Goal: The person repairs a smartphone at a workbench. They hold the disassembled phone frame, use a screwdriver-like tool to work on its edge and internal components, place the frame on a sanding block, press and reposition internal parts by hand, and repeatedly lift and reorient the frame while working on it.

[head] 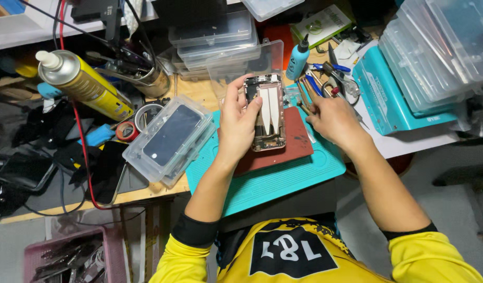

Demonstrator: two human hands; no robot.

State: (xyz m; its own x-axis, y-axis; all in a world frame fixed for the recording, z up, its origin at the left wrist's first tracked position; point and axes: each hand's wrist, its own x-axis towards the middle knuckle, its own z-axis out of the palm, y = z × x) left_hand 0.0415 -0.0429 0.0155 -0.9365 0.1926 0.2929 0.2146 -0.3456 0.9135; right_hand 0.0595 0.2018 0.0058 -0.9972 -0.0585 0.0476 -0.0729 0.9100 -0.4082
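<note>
Left hand (240,123) gripping an opened phone housing (266,111) by its left edge, thumb lying across the inner frame, forearm angling up from the lower left. Right hand (333,121) reaching, knuckles up, into a cluster of hand tools (325,78), fingers curled among them; impossible to tell whether closing on anything. Housing hovering over a red-brown pad (296,144) on the teal work mat (283,178). Lying close on the left, a clear plastic case (171,139); teal box (388,99) crowding the right.
</note>
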